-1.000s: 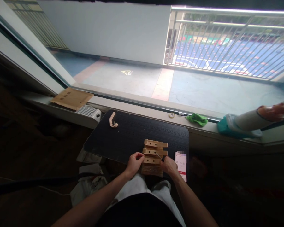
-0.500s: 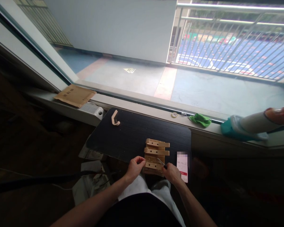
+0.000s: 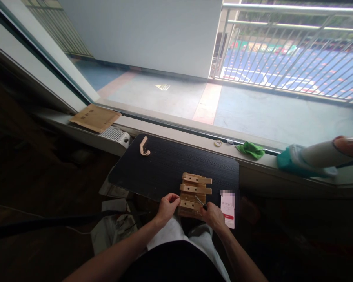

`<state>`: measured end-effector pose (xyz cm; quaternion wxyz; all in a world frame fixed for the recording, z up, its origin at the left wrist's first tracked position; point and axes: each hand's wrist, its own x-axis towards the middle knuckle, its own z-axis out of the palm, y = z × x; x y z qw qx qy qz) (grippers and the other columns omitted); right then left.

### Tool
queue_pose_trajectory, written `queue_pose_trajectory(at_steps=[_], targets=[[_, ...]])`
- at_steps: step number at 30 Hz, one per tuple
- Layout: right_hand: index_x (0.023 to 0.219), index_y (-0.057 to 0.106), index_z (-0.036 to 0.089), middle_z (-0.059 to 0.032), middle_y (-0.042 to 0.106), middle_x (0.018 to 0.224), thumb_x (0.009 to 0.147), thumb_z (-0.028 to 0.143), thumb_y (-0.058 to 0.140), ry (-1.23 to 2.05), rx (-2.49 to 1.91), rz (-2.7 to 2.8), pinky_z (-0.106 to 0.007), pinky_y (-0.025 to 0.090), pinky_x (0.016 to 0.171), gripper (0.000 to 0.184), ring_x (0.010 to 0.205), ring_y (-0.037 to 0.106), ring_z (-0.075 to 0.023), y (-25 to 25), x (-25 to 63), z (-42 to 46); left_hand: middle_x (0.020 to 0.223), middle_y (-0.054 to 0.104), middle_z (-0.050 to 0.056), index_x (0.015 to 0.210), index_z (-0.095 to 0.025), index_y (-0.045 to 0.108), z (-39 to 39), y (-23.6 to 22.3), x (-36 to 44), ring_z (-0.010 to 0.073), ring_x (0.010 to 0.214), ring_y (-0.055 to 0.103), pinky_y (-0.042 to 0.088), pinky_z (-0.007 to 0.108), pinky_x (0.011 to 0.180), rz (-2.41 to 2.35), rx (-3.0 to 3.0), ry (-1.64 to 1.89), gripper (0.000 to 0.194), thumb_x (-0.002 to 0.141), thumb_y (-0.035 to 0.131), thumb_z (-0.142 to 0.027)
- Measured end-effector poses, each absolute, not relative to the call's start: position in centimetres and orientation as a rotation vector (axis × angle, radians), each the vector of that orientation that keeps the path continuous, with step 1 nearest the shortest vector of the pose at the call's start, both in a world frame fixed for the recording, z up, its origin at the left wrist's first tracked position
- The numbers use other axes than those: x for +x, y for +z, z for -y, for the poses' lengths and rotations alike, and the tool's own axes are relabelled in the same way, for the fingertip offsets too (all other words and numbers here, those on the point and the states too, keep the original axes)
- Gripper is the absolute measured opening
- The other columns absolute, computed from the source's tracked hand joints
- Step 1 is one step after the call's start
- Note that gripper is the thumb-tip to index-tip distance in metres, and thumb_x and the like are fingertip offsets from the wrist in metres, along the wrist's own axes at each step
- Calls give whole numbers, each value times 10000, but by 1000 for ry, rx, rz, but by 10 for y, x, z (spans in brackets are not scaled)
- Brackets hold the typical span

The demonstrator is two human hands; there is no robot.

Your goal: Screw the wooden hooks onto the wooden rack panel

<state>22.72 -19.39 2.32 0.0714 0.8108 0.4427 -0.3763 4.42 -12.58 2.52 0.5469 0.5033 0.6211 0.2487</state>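
A brown wooden board (image 3: 198,198) carries three pale wooden hook pieces with dark holes; it lies at the near edge of a black table (image 3: 161,172). My right hand (image 3: 214,216) is closed around the dark handle of a screwdriver (image 3: 204,206), whose thin metal shaft points up and left over the board. At the board's left edge, my left hand (image 3: 168,208) pinches thumb and finger together beside the lowest wooden piece (image 3: 188,205). What sits between those fingertips, if anything, is too small to tell. A loose wooden hook (image 3: 143,146) rests at the table's far left.
A phone (image 3: 227,209) with a timer lies right of my right hand. Along the windowsill are a brown envelope (image 3: 95,118), a tape roll (image 3: 218,143), a green cloth (image 3: 251,150) and a teal container (image 3: 291,159). White boxes (image 3: 106,221) stand below left.
The view has shifted slightly, so the surroundings sit a little further right. Both hands keep nearly the same place at the board, and the screwdriver stays in my right hand.
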Motion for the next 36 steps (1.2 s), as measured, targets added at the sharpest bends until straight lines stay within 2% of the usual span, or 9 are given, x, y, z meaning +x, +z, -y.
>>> queue_pose_trajectory(at_steps=[14, 18, 23, 31, 36], targets=[[920, 626, 147, -146, 666, 975, 802, 401, 402, -1096, 2428, -1295, -332, 444, 689, 359, 897, 621, -270, 33, 232, 171, 661, 637, 13, 678, -142, 621, 114, 20, 51, 143, 647, 573, 462, 258, 644, -1463, 1337, 574, 100, 676, 555, -217], [921, 631, 139, -157, 661, 989, 801, 386, 408, -1094, 2423, -1273, -328, 448, 684, 354, 888, 625, -263, 34, 232, 168, 715, 636, 35, 696, -161, 633, 112, 32, 53, 167, 736, 560, 446, 299, 717, -1377, 1800, 478, 108, 716, 527, -169], [941, 634, 141, -156, 664, 981, 796, 384, 426, -1092, 2439, -1281, -328, 451, 701, 351, 901, 623, -259, 35, 232, 168, 747, 643, 69, 687, -171, 658, 112, 41, 72, 202, 832, 530, 417, 340, 785, -980, 2356, 193, 181, 743, 501, -101], [944, 634, 138, -165, 661, 995, 809, 388, 418, -1074, 2448, -1272, -313, 453, 702, 357, 899, 627, -250, 34, 230, 171, 679, 628, 74, 684, -187, 681, 112, 20, 89, 224, 870, 545, 433, 316, 778, -1008, 2269, 39, 196, 746, 502, -136], [947, 632, 136, -174, 656, 1004, 811, 389, 406, -1080, 2462, -1256, -326, 455, 692, 366, 891, 630, -260, 34, 229, 172, 689, 624, 96, 681, -159, 675, 112, 13, 92, 240, 852, 550, 424, 354, 801, -975, 2287, 15, 186, 757, 507, -139]])
